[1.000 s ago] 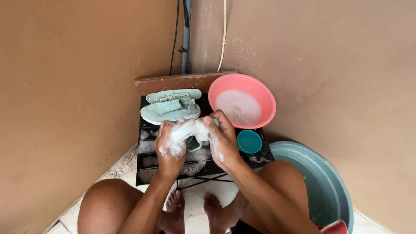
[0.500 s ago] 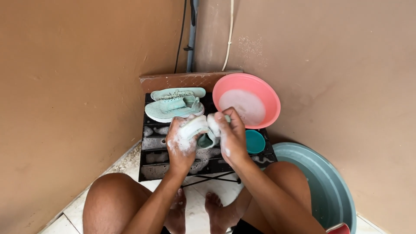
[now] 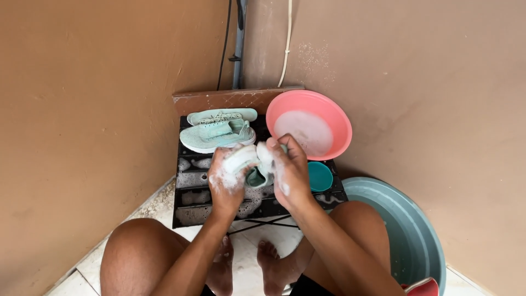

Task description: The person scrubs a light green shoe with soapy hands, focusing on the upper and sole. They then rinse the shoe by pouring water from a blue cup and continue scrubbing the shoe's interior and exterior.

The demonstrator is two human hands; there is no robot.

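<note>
I see soapy mint shoe (image 3: 256, 174) clamped between both hands over black slatted stand (image 3: 189, 197). Left hand (image 3: 229, 176) wraps sole end, right hand (image 3: 290, 170) grips other end. Second mint shoe (image 3: 216, 134) lies behind, pink basin (image 3: 334, 118) beside.

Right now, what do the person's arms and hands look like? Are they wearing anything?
Both arms are bare, with no sleeves, gloves, watch or rings in view. White soap foam covers the left hand and streaks the right hand.
</note>
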